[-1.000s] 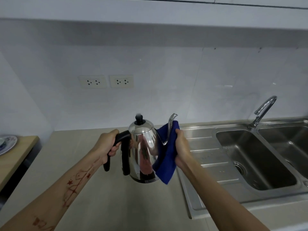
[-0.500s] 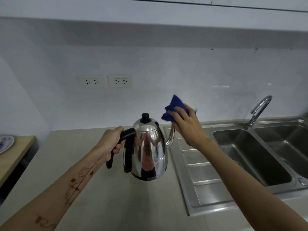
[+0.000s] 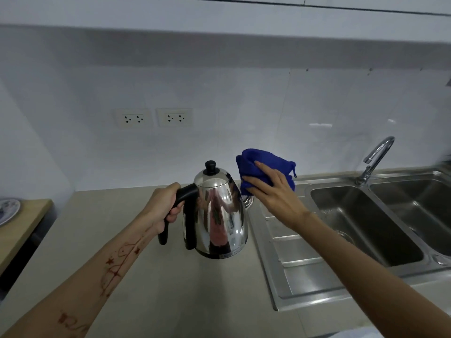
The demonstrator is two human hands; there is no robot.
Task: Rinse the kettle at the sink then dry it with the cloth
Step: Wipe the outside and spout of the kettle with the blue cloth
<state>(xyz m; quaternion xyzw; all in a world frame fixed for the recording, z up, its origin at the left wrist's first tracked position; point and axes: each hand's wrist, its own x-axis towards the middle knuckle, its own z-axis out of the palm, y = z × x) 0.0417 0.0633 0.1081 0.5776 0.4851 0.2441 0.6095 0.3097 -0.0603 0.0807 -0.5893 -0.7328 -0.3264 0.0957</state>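
Head view | our left hand (image 3: 164,208) grips the black handle of the shiny steel gooseneck kettle (image 3: 220,217), held upright above the beige counter (image 3: 170,289) | our right hand (image 3: 273,191) clutches the bunched blue cloth (image 3: 262,167) over the spout, higher and fuller than half a second ago | kettle unmoved, left of the steel sink (image 3: 361,215)

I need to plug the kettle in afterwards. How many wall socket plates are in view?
2. The left white socket plate and the right white socket plate sit side by side on the tiled wall, above the shiny steel kettle. Others may lie outside the view.
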